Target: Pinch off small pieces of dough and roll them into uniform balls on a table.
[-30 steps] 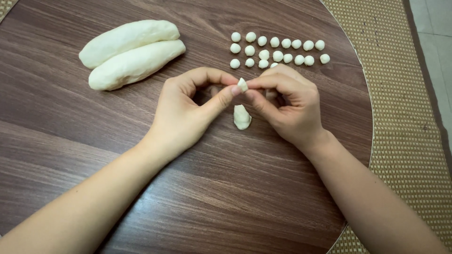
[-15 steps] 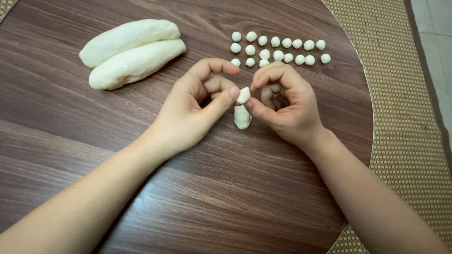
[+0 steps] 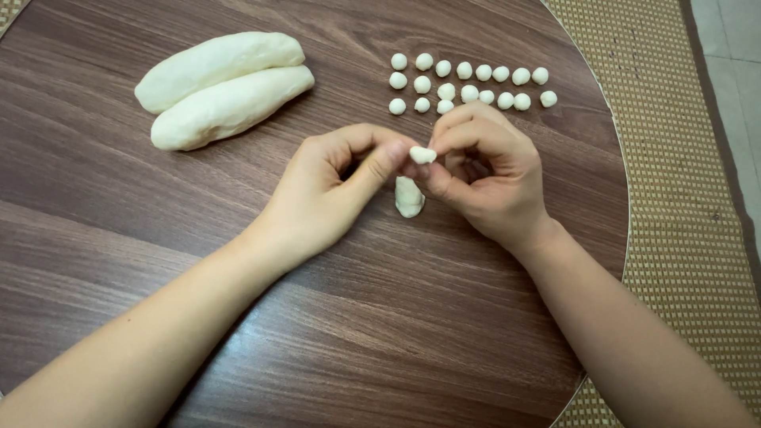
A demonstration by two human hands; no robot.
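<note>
Forearms cross the round wooden bench (image 3: 119, 238). My left hand (image 3: 333, 190) and right hand (image 3: 483, 178) meet, fingertips pinching a small dough bit (image 3: 422, 154). Dough stub (image 3: 409, 196) lies just beneath, partly hidden. Beyond: dough balls (image 3: 468, 79) in rows, nearest ones cut off by knuckles; two dough logs (image 3: 226, 87) far left.

No pkgs, labels, signs or screens visible anywhere in view.

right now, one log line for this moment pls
left hand: pinching small white dough bit | right hand: pinching same bit | white dough stub: hanging below | small white dough balls: rows on round wooden table
</note>
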